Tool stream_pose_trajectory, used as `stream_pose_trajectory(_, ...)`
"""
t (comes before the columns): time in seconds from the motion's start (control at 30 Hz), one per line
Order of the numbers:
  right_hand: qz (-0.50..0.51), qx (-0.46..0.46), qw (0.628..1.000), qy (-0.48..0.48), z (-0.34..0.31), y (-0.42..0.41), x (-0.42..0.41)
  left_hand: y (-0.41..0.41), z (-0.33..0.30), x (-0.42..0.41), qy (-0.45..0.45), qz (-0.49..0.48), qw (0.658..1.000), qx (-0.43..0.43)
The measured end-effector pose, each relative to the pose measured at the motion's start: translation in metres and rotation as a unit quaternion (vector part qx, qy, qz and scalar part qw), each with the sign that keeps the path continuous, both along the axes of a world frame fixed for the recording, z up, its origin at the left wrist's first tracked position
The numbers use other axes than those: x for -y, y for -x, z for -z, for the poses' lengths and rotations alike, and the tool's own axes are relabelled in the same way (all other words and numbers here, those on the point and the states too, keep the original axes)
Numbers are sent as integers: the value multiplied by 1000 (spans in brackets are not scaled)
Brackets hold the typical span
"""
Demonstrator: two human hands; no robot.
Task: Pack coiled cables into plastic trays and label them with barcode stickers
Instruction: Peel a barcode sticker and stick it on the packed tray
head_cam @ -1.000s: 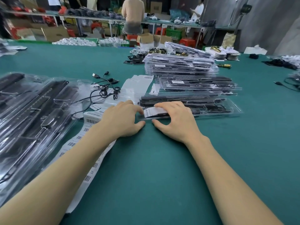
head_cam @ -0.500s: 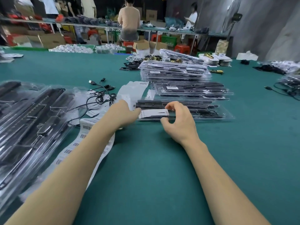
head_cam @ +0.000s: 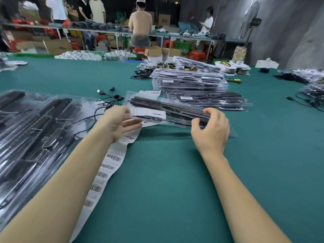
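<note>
A clear plastic tray (head_cam: 168, 111) is held tilted above the green table (head_cam: 166, 172). Its left end is pinched by the left hand (head_cam: 116, 122), and its near right edge is gripped by the curled fingers of the right hand (head_cam: 211, 130). A white sticker (head_cam: 149, 114) is seen on it. The tray's contents are blurred. A barcode sticker strip (head_cam: 105, 169) is partly covered by the left forearm.
</note>
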State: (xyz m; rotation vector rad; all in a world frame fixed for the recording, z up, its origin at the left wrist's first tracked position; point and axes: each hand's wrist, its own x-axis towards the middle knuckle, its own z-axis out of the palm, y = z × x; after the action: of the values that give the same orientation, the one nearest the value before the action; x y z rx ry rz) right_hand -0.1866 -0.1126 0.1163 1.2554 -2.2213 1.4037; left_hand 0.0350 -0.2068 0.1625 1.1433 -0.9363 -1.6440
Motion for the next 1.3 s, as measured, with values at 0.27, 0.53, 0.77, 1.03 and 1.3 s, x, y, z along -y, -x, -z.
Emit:
stream_pose_trajectory(0.27,2,191,978,-85,2,22,5,-51,5,27,13,-194,981,-13)
stream_pose_trajectory(0.53,-74,497,864,34,-14,37,6,-49,9,25,-9,-168,983,-71)
stream_pose_trajectory(0.77,-128,635,755,101,-22,36,3,-51,4,24,-15,-150,985,-81)
stream_pose_trajectory(1.03,-87,630,767,85,-25,40,0,-45,6,15,-17,-138,988,-60)
stream_pose_trajectory(1.3,-45,620,779,85,-26,42,1,-44,13,20,-11,-150,989,2)
